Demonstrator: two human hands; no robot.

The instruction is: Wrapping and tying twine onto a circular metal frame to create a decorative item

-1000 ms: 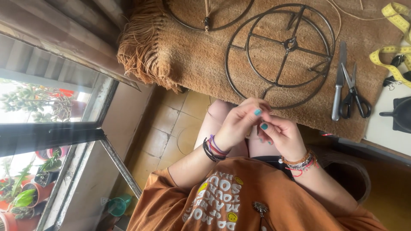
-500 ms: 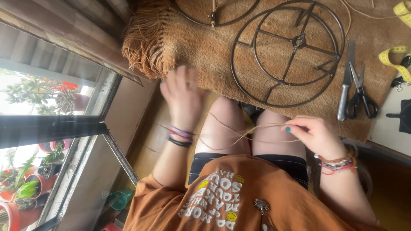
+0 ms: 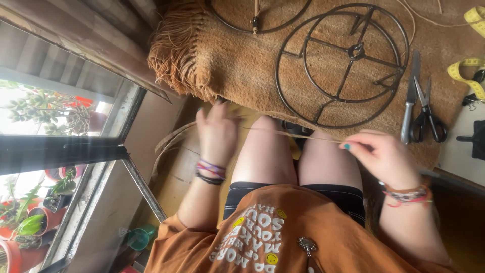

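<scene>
A brown woven mat (image 3: 242, 65) with a fringed left edge (image 3: 174, 55) is spread over a tiled floor (image 3: 172, 177). On the mat, a round dark wire frame (image 3: 343, 63) with crossed spokes is laid flat, and part of a second ring (image 3: 257, 12) is seen at the far edge. To the right, a knife (image 3: 410, 98) and black-handled scissors (image 3: 427, 114) are placed side by side, with a yellow measuring tape (image 3: 467, 76) further right.
</scene>
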